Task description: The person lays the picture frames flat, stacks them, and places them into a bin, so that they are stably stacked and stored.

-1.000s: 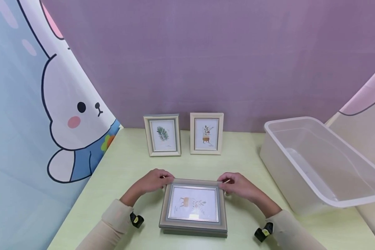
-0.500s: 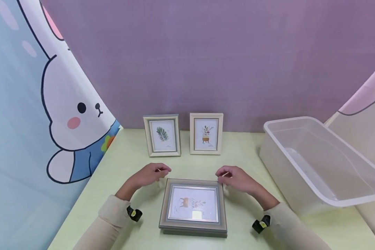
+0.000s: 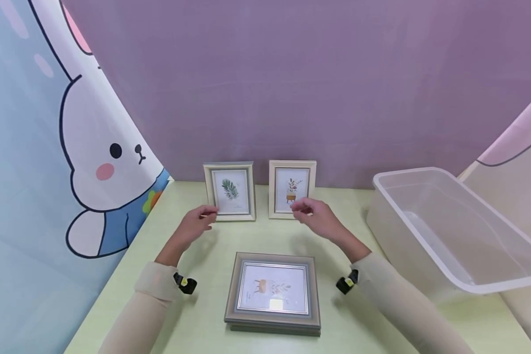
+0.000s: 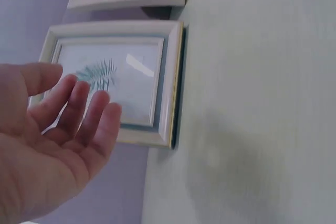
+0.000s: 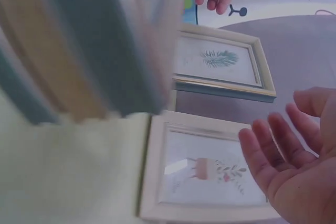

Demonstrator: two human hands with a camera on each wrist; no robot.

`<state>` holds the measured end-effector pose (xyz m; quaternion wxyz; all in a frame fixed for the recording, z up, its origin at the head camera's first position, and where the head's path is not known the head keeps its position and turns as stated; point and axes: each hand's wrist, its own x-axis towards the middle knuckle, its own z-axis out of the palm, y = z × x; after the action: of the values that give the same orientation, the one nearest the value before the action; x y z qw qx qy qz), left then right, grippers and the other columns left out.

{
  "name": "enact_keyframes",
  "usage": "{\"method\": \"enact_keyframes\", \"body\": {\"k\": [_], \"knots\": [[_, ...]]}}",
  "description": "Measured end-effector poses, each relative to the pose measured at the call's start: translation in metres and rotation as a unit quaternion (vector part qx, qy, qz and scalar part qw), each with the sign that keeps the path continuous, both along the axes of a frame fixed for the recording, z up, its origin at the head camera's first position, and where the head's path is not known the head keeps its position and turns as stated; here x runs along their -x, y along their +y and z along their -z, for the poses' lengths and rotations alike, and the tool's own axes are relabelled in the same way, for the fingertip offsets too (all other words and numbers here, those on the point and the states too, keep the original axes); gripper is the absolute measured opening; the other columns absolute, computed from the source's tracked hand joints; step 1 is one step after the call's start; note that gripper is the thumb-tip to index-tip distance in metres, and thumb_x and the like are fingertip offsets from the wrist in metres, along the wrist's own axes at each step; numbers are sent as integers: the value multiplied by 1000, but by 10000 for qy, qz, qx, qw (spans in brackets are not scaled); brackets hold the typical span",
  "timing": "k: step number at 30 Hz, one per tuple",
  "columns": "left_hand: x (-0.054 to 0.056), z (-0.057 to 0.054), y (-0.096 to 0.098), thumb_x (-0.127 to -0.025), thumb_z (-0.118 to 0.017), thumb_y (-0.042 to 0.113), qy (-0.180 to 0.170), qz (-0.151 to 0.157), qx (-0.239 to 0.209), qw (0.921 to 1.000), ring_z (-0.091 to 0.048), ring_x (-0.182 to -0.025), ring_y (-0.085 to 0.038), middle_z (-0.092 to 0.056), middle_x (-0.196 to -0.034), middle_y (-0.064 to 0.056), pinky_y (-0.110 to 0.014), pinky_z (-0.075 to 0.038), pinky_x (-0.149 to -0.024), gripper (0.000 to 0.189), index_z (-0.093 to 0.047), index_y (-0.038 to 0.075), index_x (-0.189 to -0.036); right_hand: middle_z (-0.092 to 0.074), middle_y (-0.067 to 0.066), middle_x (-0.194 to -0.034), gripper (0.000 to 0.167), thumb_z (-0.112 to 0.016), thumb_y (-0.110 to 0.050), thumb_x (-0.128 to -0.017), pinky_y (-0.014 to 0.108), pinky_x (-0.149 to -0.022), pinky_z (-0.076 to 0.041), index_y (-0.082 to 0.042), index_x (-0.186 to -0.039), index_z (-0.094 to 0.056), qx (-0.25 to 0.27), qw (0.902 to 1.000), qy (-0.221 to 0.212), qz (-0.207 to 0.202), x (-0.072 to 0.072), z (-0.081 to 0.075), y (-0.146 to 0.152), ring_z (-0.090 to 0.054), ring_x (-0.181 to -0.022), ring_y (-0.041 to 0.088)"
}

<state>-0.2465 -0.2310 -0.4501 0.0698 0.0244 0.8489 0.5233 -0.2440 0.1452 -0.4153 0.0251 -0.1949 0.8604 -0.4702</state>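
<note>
My left hand (image 3: 194, 227) is lifted in front of the lower left of a cream picture frame (image 3: 230, 191) with a green leaf print. In the left wrist view its fingers (image 4: 79, 103) are loosely bent and hold nothing. My right hand (image 3: 319, 220) hovers before the lower right of a second cream picture frame (image 3: 292, 189) with a potted-plant print. Its relaxed fingers (image 5: 281, 140) are bare in the right wrist view. Both frames stand upright. Nearer to me, a grey-brown picture frame (image 3: 272, 295) lies face up on top of another frame.
A translucent plastic bin (image 3: 407, 241) stands at the right of the pale green table (image 3: 159, 246). Behind the table hangs a purple cloth (image 3: 292, 88). A cloth with a cartoon rabbit (image 3: 97, 162) covers the left side.
Both hands have let go of the far corners of the stacked frames and moved away from me, toward the two standing picture frames. The stack and the standing frames have stayed in place.
</note>
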Motion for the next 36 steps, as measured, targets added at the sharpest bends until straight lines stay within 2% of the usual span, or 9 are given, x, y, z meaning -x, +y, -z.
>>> {"method": "enact_keyframes", "body": {"k": [6,10,15,17,21,26,29,31,36], "knots": [[21,5,-10,-106,-54,20,-142,-947,-395,9946,-54,-128,-32,-52,-144,-20,-43,-55,-103,43,-50,3,-146,-73,11,-112,22,-65,-14,-98,34,-84,-58,-6,-118,-69,16,9986,527,99,33,-24,-30,-68,-103,24],[36,9,-12,-105,-57,20,-283,-1332,-713,9881,-51,-134,-35,-46,-150,-19,-48,-50,-109,51,-43,6,-151,-71,12,-121,26,-64,-14,-99,37,-92,-59,-5,-123,-68,-107,9962,862,-25,53,-41,-54,-67,-111,25],[49,21,-11,-104,-59,21,-368,-1134,-1009,9877,-48,-139,-39,-40,-157,-22,-53,-45,-113,60,-34,7,-156,-66,10,-132,31,-64,-15,-101,39,-103,-53,-6,-130,-65,-781,9882,1314,-85,71,-58,-81,-60,-122,27],[52,25,-11,-104,-58,21,-386,-1029,-1023,9887,-48,-139,-40,-39,-158,-22,-54,-44,-113,62,-32,8,-158,-65,9,-135,33,-63,-16,-101,41,-109,-48,-8,-132,-64,-987,9845,1452,-26,80,-62,-91,-58,-128,26],[54,34,-14,-104,-59,19,-348,-1046,-1062,9882,-49,-138,-39,-40,-157,-21,-56,-44,-113,62,-32,11,-159,-63,7,-140,33,-62,-18,-102,41,-120,-38,-10,-134,-64,-1154,9794,1657,36,98,-68,-111,-52,-138,25],[54,41,-18,-103,-60,15,-238,-1044,-1206,9869,-52,-133,-36,-43,-155,-21,-55,-47,-110,61,-34,11,-158,-58,7,-147,39,-61,-21,-102,45,-124,-30,-10,-139,-60,-1195,9826,1418,-90,107,-72,-132,-43,-146,27],[53,41,-18,-103,-59,13,-198,-1033,-1271,9863,-53,-131,-35,-45,-153,-22,-55,-48,-108,59,-35,11,-157,-52,6,-153,44,-59,-21,-103,45,-126,-27,-10,-146,-54,-1301,9844,1154,-253,109,-70,-140,-38,-149,27],[50,37,-17,-103,-58,11,-240,-1001,-1297,9862,-52,-133,-37,-44,-153,-23,-56,-47,-109,60,-35,11,-158,-50,5,-155,46,-57,-20,-104,44,-126,-27,-10,-148,-51,-1389,9839,1089,-282,110,-66,-144,-37,-150,27],[53,38,-16,-104,-57,9,-342,-1058,-1381,9842,-51,-135,-40,-43,-153,-23,-55,-48,-110,60,-34,14,-159,-56,6,-149,37,-55,-13,-103,43,-125,-29,-10,-140,-59,-1491,9830,1070,-84,112,-59,-148,-41,-147,26]]}}
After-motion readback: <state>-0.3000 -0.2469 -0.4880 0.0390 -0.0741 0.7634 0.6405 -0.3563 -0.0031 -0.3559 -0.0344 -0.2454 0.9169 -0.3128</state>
